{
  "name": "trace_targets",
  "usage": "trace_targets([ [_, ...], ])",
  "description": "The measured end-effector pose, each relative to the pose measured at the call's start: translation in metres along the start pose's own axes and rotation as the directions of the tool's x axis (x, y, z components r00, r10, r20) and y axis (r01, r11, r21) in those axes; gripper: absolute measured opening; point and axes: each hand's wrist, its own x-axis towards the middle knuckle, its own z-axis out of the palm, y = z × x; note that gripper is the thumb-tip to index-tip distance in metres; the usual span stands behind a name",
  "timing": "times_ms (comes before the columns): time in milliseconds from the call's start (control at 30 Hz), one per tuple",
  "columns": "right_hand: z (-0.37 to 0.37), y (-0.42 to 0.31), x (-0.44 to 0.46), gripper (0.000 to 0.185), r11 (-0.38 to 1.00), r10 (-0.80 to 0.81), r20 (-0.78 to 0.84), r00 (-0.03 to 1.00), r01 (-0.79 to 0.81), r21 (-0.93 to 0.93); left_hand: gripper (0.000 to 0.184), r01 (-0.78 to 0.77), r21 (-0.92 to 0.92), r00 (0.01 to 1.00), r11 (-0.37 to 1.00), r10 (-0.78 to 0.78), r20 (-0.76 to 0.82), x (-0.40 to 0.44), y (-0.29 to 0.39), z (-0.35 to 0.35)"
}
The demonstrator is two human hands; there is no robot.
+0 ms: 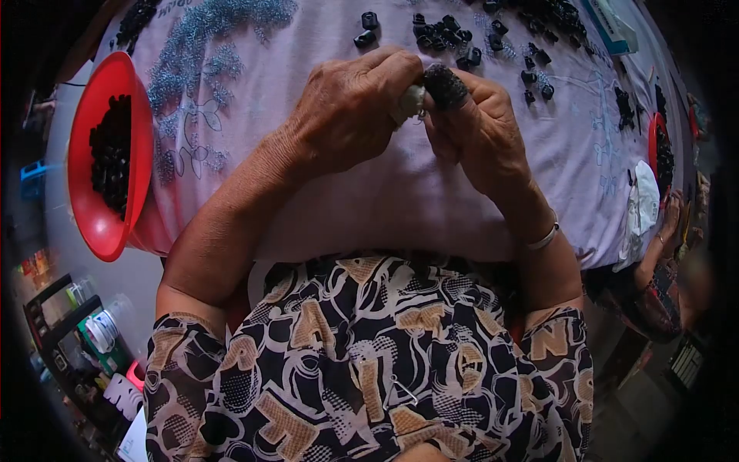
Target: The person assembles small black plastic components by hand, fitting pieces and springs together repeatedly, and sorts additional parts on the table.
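Observation:
My left hand (358, 108) and my right hand (485, 127) meet above the cloth-covered table, fingertips pinched together. A whitish wrap (408, 105) covers my left thumb, and a dark, worn cover (446, 86) sits on my right thumb. A tiny shiny bit shows between the thumbs, but what the fingers hold is mostly hidden. Just beyond my hands lie small black plastic parts (443, 35), some single, some in clusters. A heap of fine silvery-blue pieces, looking like small coil springs (192, 58), spreads over the cloth at the upper left.
A red bowl (104, 231) with black parts stands at the table's left edge. More black parts (550, 17) are heaped at the upper right near a box (610, 27). At the right edge are a white cloth or bag (643, 199), another red bowl (654, 146) and another person's hand (671, 215).

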Motion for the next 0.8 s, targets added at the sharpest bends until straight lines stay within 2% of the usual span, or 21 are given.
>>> trace_targets([
  [133, 0.005, 0.006, -0.002, 0.036, 1.000, -0.002, -0.069, 0.998, 0.003, 0.008, 0.016, 0.022, -0.068, 0.999, 0.997, -0.025, -0.040, -0.001, 0.000, 0.004],
  [200, 0.007, 0.010, -0.002, 0.036, 0.997, -0.052, -0.159, 0.986, 0.042, -0.068, 0.017, 0.081, -0.050, 0.997, 0.995, -0.081, 0.007, -0.001, 0.000, 0.006],
  [333, 0.004, 0.011, -0.002, 0.036, 0.987, -0.123, -0.153, 0.980, 0.105, -0.123, 0.018, 0.052, -0.018, 0.997, 0.998, -0.053, -0.051, 0.000, 0.006, 0.007],
  [400, 0.003, 0.010, 0.000, 0.044, 0.968, -0.191, -0.168, 0.967, 0.157, -0.194, 0.024, -0.029, 0.031, 0.997, 0.999, 0.031, -0.065, 0.000, 0.005, 0.008],
  [633, 0.001, 0.008, -0.001, 0.042, 0.974, -0.193, -0.133, 0.972, 0.174, -0.143, 0.028, -0.052, 0.061, 0.996, 0.997, 0.056, -0.069, 0.000, 0.003, 0.009],
  [733, 0.001, 0.007, 0.000, 0.038, 0.976, -0.177, -0.112, 0.978, 0.159, -0.152, 0.020, -0.002, -0.033, 0.997, 0.999, 0.000, -0.081, 0.002, 0.004, 0.009],
  [800, 0.003, 0.005, 0.001, 0.040, 0.977, -0.151, -0.140, 0.979, 0.126, -0.170, 0.009, 0.143, -0.243, 0.986, 0.959, -0.160, -0.051, 0.003, 0.005, 0.011],
])
